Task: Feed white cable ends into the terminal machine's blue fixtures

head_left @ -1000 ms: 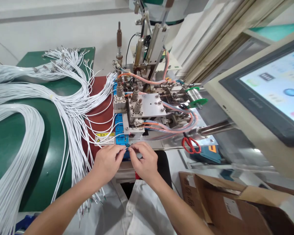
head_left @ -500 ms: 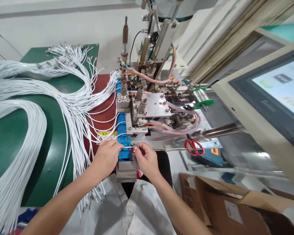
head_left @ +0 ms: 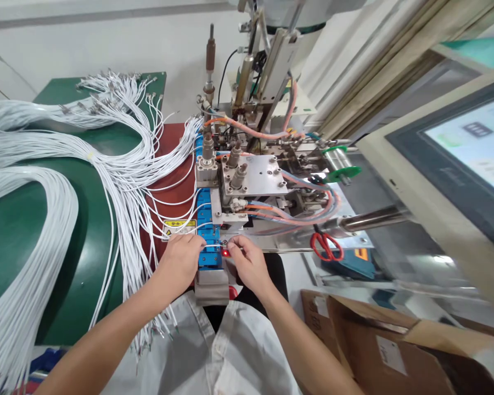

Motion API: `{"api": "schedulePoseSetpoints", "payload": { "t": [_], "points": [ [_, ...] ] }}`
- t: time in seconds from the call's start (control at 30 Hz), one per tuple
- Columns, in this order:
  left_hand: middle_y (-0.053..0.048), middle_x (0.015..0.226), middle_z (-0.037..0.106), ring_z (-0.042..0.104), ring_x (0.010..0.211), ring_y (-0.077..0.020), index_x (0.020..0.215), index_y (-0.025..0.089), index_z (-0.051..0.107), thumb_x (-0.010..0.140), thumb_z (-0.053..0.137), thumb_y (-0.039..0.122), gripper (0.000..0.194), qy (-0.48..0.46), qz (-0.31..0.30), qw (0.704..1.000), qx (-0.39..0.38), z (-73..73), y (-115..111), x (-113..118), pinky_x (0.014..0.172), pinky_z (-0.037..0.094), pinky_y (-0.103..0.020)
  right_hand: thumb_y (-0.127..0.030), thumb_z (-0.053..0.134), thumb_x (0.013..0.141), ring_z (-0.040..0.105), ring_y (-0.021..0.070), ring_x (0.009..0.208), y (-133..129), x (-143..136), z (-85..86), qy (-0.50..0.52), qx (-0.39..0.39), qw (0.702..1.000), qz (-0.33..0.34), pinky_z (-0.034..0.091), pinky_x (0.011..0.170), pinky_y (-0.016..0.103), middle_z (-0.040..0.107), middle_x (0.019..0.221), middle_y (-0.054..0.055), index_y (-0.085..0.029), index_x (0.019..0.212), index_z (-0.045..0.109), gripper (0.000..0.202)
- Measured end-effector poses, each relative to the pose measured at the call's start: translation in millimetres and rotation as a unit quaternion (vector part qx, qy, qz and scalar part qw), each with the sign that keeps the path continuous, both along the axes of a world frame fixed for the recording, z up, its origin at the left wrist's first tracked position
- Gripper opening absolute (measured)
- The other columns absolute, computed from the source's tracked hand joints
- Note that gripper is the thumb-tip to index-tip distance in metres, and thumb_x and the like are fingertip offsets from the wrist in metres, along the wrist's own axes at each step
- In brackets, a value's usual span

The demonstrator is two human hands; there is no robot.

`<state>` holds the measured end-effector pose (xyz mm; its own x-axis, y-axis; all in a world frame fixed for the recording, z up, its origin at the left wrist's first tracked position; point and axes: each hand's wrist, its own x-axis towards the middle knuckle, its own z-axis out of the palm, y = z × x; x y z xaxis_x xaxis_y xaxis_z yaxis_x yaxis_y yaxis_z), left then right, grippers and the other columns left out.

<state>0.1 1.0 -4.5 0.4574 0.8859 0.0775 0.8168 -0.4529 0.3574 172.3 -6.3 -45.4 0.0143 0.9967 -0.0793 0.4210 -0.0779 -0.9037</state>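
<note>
My left hand is closed on a white cable just left of the blue clamp strip. The cable lies across one of the blue blocks. At its far end, my right hand pinches with thumb and forefinger by the strip's right side; the cable's tip is too small to make out there. A red light glows just below the fingertips. Further up the strip, other white cables sit in the blue blocks and lead under the metal machine.
Bundles of white cables spread over the green table at left. Red-handled scissors hang at the machine's front edge, near a green-flanged wire spool. A screen stands right, above a cardboard box.
My right hand has shifted slightly right and up, and the red light below its fingers shows more fully. My left hand remains almost in place on the cable.
</note>
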Motion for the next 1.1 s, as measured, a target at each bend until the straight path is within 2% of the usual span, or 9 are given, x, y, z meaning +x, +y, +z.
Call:
{"api": "schedulePoseSetpoints", "payload": {
  "t": [0.13, 0.3, 0.47, 0.53, 0.67, 0.73, 0.9, 1.0, 1.1],
  "points": [
    [-0.004, 0.077, 0.063, 0.058, 0.076, -0.0194, 0.084, 0.017, 0.059, 0.085, 0.04, 0.011, 0.019, 0.001, -0.007, 1.0, -0.006, -0.8, 1, 0, 0.07, 0.04, -0.034, -0.038, 0.036, 0.087, 0.048, 0.0132, 0.053, 3, -7, -8.2, -0.073, 0.04, 0.997, 0.002, 0.034, 0.052, 0.023, 0.05, 0.056, -0.002, -0.021, 0.06, 0.046, 0.033],
    [-0.007, 0.078, 0.063, 0.056, 0.078, -0.0209, 0.084, 0.016, 0.061, 0.084, 0.04, 0.009, 0.022, 0.043, -0.004, 0.999, 0.018, 5.6, -3, 3, 0.073, 0.041, -0.036, -0.038, 0.03, 0.089, 0.039, 0.0114, 0.046, 3, -19, -20.7, -0.042, 0.053, 0.997, -0.029, 0.03, 0.046, 0.022, 0.039, 0.048, -0.005, -0.022, 0.055, 0.036, 0.038],
    [-0.007, 0.078, 0.064, 0.054, 0.078, -0.0236, 0.086, 0.016, 0.063, 0.083, 0.045, 0.01, 0.019, 0.083, -0.02, 0.995, 0.044, 11.0, -6, 4, 0.073, 0.044, -0.039, -0.042, 0.036, 0.086, 0.04, 0.0111, 0.048, 2, -16, -19.3, -0.044, 0.033, 0.997, -0.049, 0.03, 0.048, 0.023, 0.04, 0.049, -0.005, -0.021, 0.054, 0.038, 0.039],
    [-0.008, 0.087, 0.065, 0.055, 0.081, -0.0223, 0.093, 0.014, 0.062, 0.083, 0.044, 0.008, 0.021, 0.068, -0.039, 0.996, 0.042, 7.6, -6, 1, 0.076, 0.046, -0.037, -0.043, 0.037, 0.086, 0.042, 0.0115, 0.05, 2, -12, -15.8, -0.02, 0.03, 0.995, -0.088, 0.033, 0.051, 0.023, 0.043, 0.051, -0.004, -0.02, 0.057, 0.043, 0.037],
    [-0.012, 0.112, 0.058, 0.052, 0.103, -0.0227, 0.114, 0.011, 0.052, 0.083, 0.043, 0.006, 0.033, 0.039, -0.059, 0.995, 0.063, 4.1, -11, -12, 0.091, 0.042, -0.038, -0.044, 0.037, 0.086, 0.045, 0.0122, 0.054, -1, -3, -8.4, 0.072, 0.056, 0.985, -0.149, 0.036, 0.053, 0.023, 0.048, 0.056, -0.002, -0.018, 0.064, 0.05, 0.036],
    [-0.01, 0.112, 0.058, 0.051, 0.104, -0.022, 0.112, 0.013, 0.054, 0.084, 0.043, 0.007, 0.031, 0.037, -0.077, 0.996, 0.04, 11.0, -17, -22, 0.091, 0.042, -0.037, -0.044, 0.038, 0.086, 0.044, 0.012, 0.054, -5, 3, -6.0, 0.101, 0.071, 0.98, -0.153, 0.036, 0.052, 0.023, 0.047, 0.056, -0.002, -0.018, 0.063, 0.05, 0.037],
    [-0.005, 0.089, 0.063, 0.057, 0.087, -0.0185, 0.096, 0.019, 0.061, 0.087, 0.045, 0.02, 0.018, 0.044, -0.123, 0.989, -0.064, 34.8, -31, -50, 0.079, 0.047, -0.034, -0.043, 0.04, 0.086, 0.042, 0.0114, 0.052, -17, 13, -0.2, 0.13, 0.069, 0.981, -0.127, 0.035, 0.05, 0.023, 0.045, 0.054, -0.002, -0.018, 0.058, 0.048, 0.039],
    [-0.007, 0.095, 0.061, 0.055, 0.092, -0.0194, 0.1, 0.019, 0.06, 0.087, 0.047, 0.027, 0.02, 0.019, -0.037, 0.999, -0.013, 33.2, -33, -69, 0.083, 0.046, -0.035, -0.04, 0.04, 0.087, 0.043, 0.0115, 0.053, -24, 15, 9.5, 0.132, 0.084, 0.982, -0.104, 0.036, 0.05, 0.023, 0.046, 0.055, -0.001, -0.018, 0.057, 0.047, 0.038],
    [-0.01, 0.112, 0.056, 0.049, 0.108, -0.0237, 0.109, 0.019, 0.056, 0.084, 0.05, 0.033, 0.029, 0.001, 0.151, 0.984, 0.091, 20.4, -28, -89, 0.094, 0.04, -0.04, -0.034, 0.041, 0.087, 0.048, 0.0123, 0.056, -35, 13, 22.6, 0.133, 0.114, 0.983, -0.059, 0.039, 0.052, 0.022, 0.049, 0.057, 0.0, -0.018, 0.06, 0.05, 0.033]
  ]
}}
